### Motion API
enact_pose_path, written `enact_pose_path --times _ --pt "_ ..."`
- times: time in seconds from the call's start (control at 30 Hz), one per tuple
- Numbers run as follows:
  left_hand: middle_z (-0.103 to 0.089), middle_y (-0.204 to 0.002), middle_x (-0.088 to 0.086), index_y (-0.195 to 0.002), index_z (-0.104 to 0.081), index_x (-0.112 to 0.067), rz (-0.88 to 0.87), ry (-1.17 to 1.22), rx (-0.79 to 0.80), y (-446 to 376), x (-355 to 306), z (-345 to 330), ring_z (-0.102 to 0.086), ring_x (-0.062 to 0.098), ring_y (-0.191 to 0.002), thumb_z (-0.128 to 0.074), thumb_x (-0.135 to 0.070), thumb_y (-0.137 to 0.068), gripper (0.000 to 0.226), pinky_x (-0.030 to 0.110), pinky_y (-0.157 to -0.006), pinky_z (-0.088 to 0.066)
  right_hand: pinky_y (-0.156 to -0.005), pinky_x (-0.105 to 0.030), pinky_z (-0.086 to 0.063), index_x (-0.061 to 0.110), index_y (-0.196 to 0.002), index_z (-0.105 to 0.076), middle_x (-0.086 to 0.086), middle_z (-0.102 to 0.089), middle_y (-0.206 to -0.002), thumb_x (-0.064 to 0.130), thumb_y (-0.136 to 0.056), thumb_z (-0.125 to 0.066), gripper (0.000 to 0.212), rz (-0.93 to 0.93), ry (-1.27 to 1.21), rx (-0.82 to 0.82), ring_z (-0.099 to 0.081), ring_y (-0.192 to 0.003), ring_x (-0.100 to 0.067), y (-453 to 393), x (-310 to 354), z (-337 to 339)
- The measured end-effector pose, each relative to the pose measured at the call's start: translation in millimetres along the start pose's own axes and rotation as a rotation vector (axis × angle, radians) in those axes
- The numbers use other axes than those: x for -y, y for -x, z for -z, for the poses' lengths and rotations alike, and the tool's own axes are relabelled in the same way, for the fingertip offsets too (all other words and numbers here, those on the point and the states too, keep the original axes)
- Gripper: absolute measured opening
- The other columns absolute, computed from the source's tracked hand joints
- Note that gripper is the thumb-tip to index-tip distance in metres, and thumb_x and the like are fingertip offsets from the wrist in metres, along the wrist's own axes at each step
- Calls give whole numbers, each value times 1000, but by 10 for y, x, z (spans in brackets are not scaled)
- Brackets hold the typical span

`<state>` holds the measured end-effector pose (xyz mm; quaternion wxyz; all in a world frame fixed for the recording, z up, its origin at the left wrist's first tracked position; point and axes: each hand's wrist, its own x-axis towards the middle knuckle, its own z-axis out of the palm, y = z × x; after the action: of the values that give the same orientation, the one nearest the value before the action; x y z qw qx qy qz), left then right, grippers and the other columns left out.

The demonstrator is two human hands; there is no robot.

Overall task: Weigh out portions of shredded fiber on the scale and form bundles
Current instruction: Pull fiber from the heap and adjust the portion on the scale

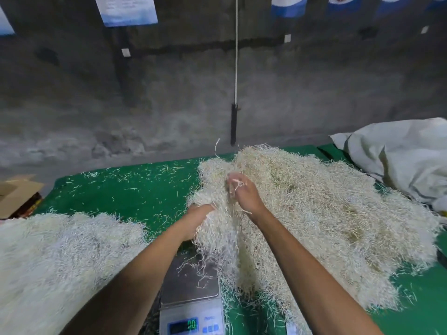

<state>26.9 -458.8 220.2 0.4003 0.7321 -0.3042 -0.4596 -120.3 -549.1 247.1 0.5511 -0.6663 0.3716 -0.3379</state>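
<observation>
On the left of the green counter [135,189] lies a low heap of pale fiber [55,257]. Near the middle my left hand [198,221] grips the underside of a handful [217,228] lifted above the scale [191,293], whose steel plate carries only a few stray shreds. Just right of it, my right hand [242,192] pinches strands at the top of the same handful. Further right spreads the big pile [326,213], and a white sack [399,160] sits at the far edge
</observation>
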Motion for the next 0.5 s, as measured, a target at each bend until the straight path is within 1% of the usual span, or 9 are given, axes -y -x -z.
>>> enact_pose_path --times 0.03,0.07,0.13,0.2,0.27,0.3,0.33,0.4,0.5 --pt "-23 -164 10 -158 -23 -17 -41 167 -25 -13 -149 47 -27 33 -148 -68 -44 -90 86 54 -119 -25 -116 -52 -39 22 -144 -55 -9 -58 -146 45 -108 -43 44 -58 164 100 -55 -133 -30 100 -271 -50" --pt "-24 -164 11 -157 -28 -19 -81 294 -52 -19 -289 101 -27 34 -148 -69 -41 -88 82 55 -119 -26 -120 -48 -34 17 -150 -47 -13 -51 -152 42 -110 -40 48 -113 331 196 -50 -137 -31 202 -555 -88" --pt "-24 -163 11 -152 -35 -20 -149 402 -116 -15 -522 200 -27 35 -148 -69 -39 -86 77 57 -117 -26 -118 -47 -39 6 -150 -44 -21 -52 -148 27 -109 -46 45 -223 549 328 -55 -131 -32 384 -1027 -126" --pt "-27 -161 11 -149 -38 -20 -154 469 -177 -21 -651 292 -29 36 -145 -69 -38 -87 72 58 -115 -29 -113 -43 -45 7 -150 -44 -22 -54 -146 11 -103 -56 48 -344 616 365 -58 -127 -32 501 -1300 -105" --pt "-40 -151 13 -148 -41 -19 -135 527 -191 -60 -698 352 -42 37 -134 -69 -38 -87 70 58 -108 -40 -109 -38 -47 9 -148 -46 -17 -57 -141 6 -98 -62 53 -388 693 352 -59 -124 -29 526 -1397 -39" --pt "-45 -144 14 -148 -41 -17 -133 535 -201 -68 -694 362 -48 36 -127 -70 -37 -87 71 57 -103 -44 -107 -36 -48 9 -145 -48 -15 -59 -138 4 -96 -63 52 -380 757 333 -60 -122 -28 506 -1395 -7" --pt "-47 -139 13 -148 -39 -16 -135 533 -228 -93 -658 368 -50 34 -121 -71 -37 -85 73 57 -103 -44 -107 -36 -49 9 -142 -50 -14 -60 -136 4 -95 -64 49 -350 815 299 -61 -121 -27 470 -1360 17" --pt "-44 -137 11 -148 -33 -15 -125 514 -324 -142 -518 365 -47 30 -119 -74 -39 -84 80 54 -110 -37 -107 -38 -49 10 -139 -53 -12 -59 -135 6 -92 -64 48 -245 893 202 -60 -120 -26 368 -1191 39" --pt "-39 -153 14 -153 -25 -11 -69 389 -461 -212 -148 349 -44 35 -133 -77 -38 -85 90 50 -113 -33 -106 -41 -49 16 -144 -54 -7 -54 -144 6 -89 -65 57 17 963 113 -55 -126 -26 259 -927 -33"
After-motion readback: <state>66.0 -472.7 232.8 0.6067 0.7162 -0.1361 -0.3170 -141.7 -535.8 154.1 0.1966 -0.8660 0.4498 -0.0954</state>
